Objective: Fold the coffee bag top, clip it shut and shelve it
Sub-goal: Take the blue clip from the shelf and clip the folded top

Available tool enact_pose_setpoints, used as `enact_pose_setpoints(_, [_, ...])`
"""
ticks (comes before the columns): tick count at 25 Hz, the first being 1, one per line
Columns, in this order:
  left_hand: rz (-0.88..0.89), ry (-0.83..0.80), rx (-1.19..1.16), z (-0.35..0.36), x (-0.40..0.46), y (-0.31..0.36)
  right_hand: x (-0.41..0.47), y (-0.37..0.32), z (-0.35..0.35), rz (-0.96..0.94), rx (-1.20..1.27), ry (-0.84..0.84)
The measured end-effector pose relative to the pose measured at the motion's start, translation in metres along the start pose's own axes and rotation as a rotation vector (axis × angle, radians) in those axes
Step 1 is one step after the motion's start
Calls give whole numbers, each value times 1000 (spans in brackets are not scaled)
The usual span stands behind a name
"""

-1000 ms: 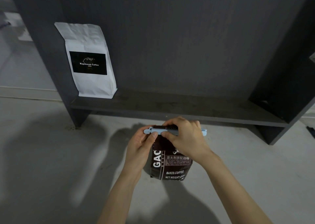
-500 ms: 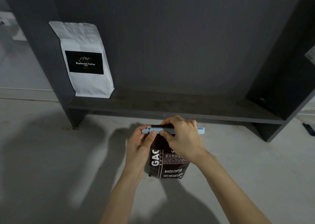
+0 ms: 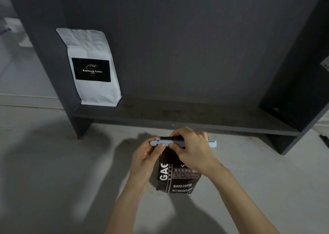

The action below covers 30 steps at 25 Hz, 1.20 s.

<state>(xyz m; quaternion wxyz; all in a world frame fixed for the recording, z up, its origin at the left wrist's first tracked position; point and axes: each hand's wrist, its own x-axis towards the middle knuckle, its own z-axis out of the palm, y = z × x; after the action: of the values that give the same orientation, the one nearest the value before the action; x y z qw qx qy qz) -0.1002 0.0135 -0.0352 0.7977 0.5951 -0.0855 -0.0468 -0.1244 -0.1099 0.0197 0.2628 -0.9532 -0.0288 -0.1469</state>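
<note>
Left hand (image 3: 145,160): you pinched the clip (image 3: 183,143) end.
Right hand (image 3: 193,151): you clamped clip onto bag (image 3: 178,177).

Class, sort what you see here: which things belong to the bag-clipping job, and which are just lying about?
Part of the job:
dark coffee bag
blue clip
left hand
right hand
shelf

Lying about:
white coffee bag

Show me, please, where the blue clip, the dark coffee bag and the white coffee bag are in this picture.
blue clip (image 3: 212,143): head view, its bare right end.
dark coffee bag (image 3: 179,180): head view, printed front panel.
white coffee bag (image 3: 92,55): head view, front above the black label.
</note>
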Motion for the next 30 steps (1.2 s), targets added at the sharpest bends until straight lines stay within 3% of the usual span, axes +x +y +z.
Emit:
enact_pose_setpoints(6, [67,-92,260,-13,5,8,-3,1,-2,-21,16,-32])
enact_pose_setpoints(11, [-3,-25,163,-11,2,9,-6,2,-3,-21,22,-64])
enact_pose_setpoints(17, [-15,-56,161,-12,-3,13,-3,-5,-6,-110,-64,-149])
enact_pose_setpoints(30, [21,8,128,-8,-5,9,-10,-8,1,-62,12,-62])
